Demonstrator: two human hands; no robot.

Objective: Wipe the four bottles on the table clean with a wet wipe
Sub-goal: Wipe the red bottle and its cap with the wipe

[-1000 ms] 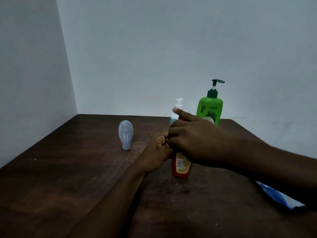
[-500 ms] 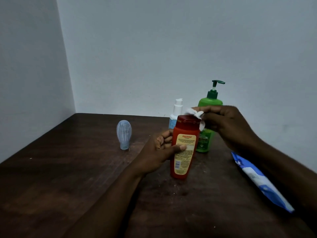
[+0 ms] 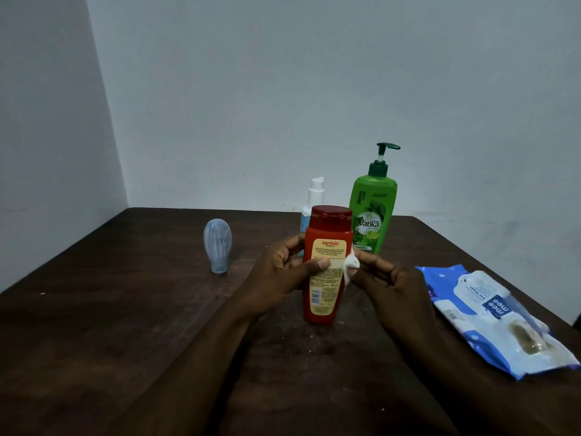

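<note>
Red bottle [image 3: 325, 287]: upright at mid-desk [image 3: 125, 309], base seemingly resting there for support.
Left hand [image 3: 279, 275]: curled round its side, thumb on the label, likely steadying it.
Right hand [image 3: 386, 284]: pinched the wet wipe [image 3: 350, 265] against the bottle's right flank.
Waiting behind: green pump bottle [image 3: 372, 209], white bottle [image 3: 315, 193], blue bottle [image 3: 217, 245].

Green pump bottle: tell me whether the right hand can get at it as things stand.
Probably yes. The green pump bottle stands upright just behind the right hand, with nothing between them. The hand pinches the wet wipe against the red bottle, so it must leave that first.
</note>
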